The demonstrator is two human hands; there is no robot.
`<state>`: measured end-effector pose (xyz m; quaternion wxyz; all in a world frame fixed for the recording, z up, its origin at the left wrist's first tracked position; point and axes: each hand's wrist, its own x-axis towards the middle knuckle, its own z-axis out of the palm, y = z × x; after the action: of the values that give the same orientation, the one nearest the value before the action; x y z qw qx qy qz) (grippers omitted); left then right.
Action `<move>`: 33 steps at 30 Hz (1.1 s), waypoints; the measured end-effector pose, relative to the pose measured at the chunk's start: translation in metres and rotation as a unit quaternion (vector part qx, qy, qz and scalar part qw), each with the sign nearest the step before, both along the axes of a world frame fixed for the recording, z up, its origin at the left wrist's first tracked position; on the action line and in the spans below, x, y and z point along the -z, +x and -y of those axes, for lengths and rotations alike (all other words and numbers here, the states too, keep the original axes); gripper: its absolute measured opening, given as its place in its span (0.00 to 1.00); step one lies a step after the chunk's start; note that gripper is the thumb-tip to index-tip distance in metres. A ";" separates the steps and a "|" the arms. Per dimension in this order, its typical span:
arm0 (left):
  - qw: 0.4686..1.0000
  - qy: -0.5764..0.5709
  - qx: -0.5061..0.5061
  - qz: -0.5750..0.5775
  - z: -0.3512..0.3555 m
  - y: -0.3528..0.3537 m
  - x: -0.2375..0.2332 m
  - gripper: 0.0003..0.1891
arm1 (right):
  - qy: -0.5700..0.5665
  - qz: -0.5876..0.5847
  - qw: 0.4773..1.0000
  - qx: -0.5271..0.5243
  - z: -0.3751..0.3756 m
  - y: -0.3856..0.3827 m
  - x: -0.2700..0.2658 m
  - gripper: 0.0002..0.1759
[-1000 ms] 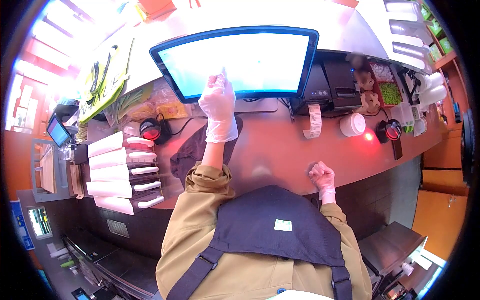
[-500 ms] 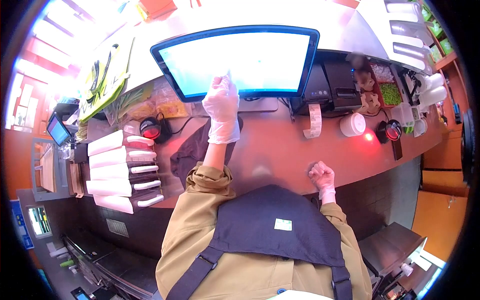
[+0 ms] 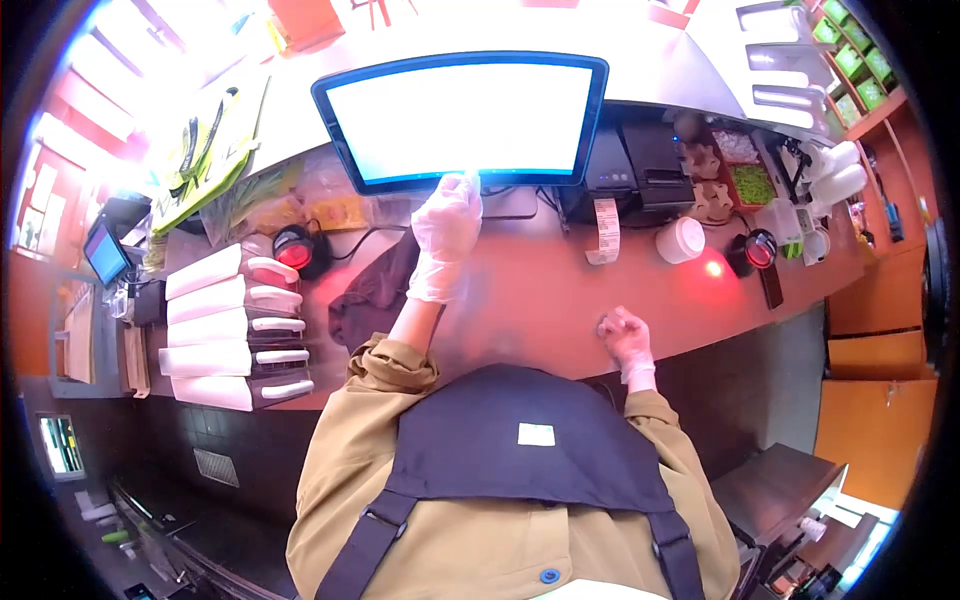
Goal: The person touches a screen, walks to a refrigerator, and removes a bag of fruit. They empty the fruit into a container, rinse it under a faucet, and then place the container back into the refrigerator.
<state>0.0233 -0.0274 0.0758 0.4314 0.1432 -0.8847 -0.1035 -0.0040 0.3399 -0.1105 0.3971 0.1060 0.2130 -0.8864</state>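
Observation:
A large touchscreen monitor [image 3: 460, 120] with a bright white display stands at the back of the counter. My left hand [image 3: 445, 228], in a thin white glove, reaches up to the lower edge of its screen, fingers curled and fingertips overlapping the frame. Beneath that forearm lies a dark crumpled cloth [image 3: 375, 300] on the counter. My right hand [image 3: 626, 342], gloved as well, rests near the counter's front edge with its fingers folded in. Nothing shows in either hand.
Cup stacks in a holder [image 3: 235, 330] stand on the left. Round scanners glow red at left [image 3: 298, 252] and right [image 3: 755, 252]. Right of the monitor are black printers [image 3: 640, 170] with a hanging receipt [image 3: 604, 232], a white tub [image 3: 681, 240] and a tray of green bits [image 3: 752, 185].
My left hand has come down from the middle of the screen to its lower edge. My right hand stays by the counter edge; the whole view has shifted slightly.

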 end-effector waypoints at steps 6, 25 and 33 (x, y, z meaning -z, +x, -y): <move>0.999 0.024 0.031 0.014 0.022 0.039 -0.005 0.12 | 0.431 -0.590 0.654 0.194 0.078 0.030 -0.340 0.04; 0.998 -0.051 0.025 0.022 0.015 0.037 -0.006 0.11 | 0.182 -0.913 -0.027 0.363 0.068 0.075 -0.482 0.07; 0.999 -0.014 0.030 0.002 0.010 0.027 -0.007 0.11 | 0.153 -0.916 -0.022 0.370 0.057 0.061 -0.488 0.09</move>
<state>0.0508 -0.0376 0.0831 0.4284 0.1110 -0.8907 -0.1034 0.0573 0.2833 0.3774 0.5482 0.6748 -0.4554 0.1918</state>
